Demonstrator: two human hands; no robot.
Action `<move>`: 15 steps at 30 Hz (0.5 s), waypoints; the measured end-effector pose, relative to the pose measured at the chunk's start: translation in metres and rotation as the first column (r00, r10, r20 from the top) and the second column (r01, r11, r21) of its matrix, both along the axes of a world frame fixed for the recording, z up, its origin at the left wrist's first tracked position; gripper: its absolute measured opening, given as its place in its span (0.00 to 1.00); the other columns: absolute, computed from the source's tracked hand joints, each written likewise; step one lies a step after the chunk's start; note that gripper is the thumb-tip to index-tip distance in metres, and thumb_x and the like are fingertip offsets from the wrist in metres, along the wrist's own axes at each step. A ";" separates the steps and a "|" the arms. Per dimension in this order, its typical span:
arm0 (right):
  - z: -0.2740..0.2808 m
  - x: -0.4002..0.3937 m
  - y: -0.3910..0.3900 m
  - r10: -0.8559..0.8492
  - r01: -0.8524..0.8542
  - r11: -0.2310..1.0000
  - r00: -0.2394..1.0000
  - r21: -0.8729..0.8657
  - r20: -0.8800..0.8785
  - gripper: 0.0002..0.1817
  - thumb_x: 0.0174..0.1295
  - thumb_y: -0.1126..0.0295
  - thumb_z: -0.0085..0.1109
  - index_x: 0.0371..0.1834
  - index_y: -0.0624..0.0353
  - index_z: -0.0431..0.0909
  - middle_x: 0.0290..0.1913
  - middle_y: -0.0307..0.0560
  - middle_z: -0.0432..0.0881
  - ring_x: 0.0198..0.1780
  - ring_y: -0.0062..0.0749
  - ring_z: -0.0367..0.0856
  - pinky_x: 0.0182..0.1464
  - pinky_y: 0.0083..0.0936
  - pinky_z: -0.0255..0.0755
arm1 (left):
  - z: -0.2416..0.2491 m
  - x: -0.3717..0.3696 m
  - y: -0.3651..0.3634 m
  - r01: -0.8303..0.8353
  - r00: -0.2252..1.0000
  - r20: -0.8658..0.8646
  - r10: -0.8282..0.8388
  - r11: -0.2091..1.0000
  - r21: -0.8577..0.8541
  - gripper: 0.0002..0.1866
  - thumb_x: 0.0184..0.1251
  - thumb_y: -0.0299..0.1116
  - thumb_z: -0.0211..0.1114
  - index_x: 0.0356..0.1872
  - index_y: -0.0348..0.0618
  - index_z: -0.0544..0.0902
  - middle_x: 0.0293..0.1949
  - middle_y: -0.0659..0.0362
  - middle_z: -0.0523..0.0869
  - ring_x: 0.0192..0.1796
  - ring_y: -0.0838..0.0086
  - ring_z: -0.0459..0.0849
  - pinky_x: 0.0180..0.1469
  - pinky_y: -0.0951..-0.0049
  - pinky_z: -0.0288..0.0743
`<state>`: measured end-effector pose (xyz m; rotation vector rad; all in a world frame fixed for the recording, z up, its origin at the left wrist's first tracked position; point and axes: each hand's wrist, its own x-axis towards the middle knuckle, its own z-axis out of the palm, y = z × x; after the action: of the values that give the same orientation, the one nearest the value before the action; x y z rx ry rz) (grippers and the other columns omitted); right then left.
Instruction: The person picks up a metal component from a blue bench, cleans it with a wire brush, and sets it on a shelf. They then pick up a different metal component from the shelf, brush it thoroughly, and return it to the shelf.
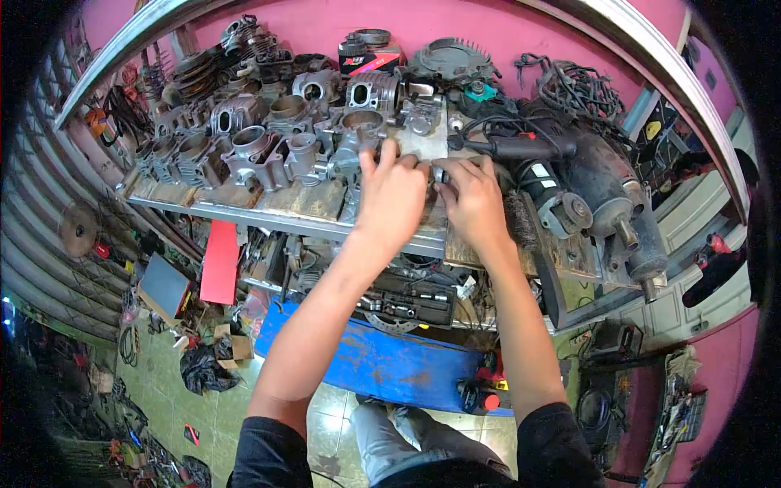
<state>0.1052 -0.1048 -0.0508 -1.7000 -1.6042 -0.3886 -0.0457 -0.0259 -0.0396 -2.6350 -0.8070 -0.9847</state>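
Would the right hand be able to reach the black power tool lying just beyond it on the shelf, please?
Probably yes: the right hand rests on the shelf right beside the black power tool, with nothing visible between them.

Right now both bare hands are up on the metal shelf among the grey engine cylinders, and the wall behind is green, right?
Not quite: the head view shows the wall is pink. The left hand and right hand are on the metal shelf by the grey engine cylinders.
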 end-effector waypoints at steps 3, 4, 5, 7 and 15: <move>0.004 0.004 0.018 -0.018 0.019 1.000 0.997 -0.019 0.070 0.19 0.59 0.76 0.71 0.55 0.56 0.88 0.54 0.50 0.90 0.56 0.58 0.81 0.63 0.45 0.78 | 0.007 0.009 0.014 -0.083 0.985 -0.142 0.098 0.991 0.104 0.08 0.61 0.28 0.68 0.37 0.46 0.94 0.41 0.58 0.93 0.61 0.58 0.81 0.70 0.42 0.63; 0.004 0.005 0.026 -0.046 0.050 0.998 0.995 -0.039 0.090 0.18 0.58 0.77 0.70 0.54 0.56 0.89 0.54 0.51 0.91 0.56 0.58 0.82 0.62 0.45 0.80 | 0.009 0.014 0.016 -0.088 0.985 -0.138 0.103 0.990 0.110 0.08 0.61 0.28 0.68 0.37 0.46 0.94 0.41 0.58 0.93 0.61 0.58 0.81 0.70 0.42 0.63; 0.004 0.007 0.033 -0.074 0.081 0.995 0.991 -0.057 0.109 0.18 0.57 0.78 0.69 0.53 0.57 0.89 0.53 0.52 0.91 0.57 0.58 0.82 0.61 0.45 0.81 | 0.011 0.019 0.018 -0.110 0.977 -0.173 0.127 0.988 0.107 0.09 0.61 0.28 0.68 0.37 0.45 0.94 0.41 0.58 0.93 0.62 0.58 0.82 0.71 0.41 0.62; -0.002 0.013 0.050 -0.069 0.074 0.997 0.991 -0.037 0.111 0.18 0.58 0.78 0.67 0.53 0.57 0.89 0.52 0.53 0.91 0.57 0.58 0.83 0.59 0.46 0.82 | 0.010 0.032 0.023 -0.144 0.962 -0.216 0.166 0.983 0.112 0.10 0.63 0.31 0.67 0.37 0.44 0.96 0.41 0.55 0.94 0.64 0.55 0.82 0.75 0.39 0.59; 0.001 0.018 0.080 -0.113 0.126 0.983 0.989 -0.131 0.097 0.12 0.68 0.71 0.57 0.50 0.59 0.86 0.48 0.61 0.91 0.49 0.59 0.91 0.51 0.52 0.85 | -0.003 0.061 0.042 -0.329 0.884 -0.328 0.334 0.941 0.073 0.16 0.73 0.39 0.62 0.48 0.49 0.96 0.52 0.55 0.94 0.71 0.55 0.76 0.80 0.43 0.47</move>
<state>0.1230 -0.0253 -0.0494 -1.9132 -1.6293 -0.4282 0.0156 0.0157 -0.0422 -2.4352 -1.1048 -0.4322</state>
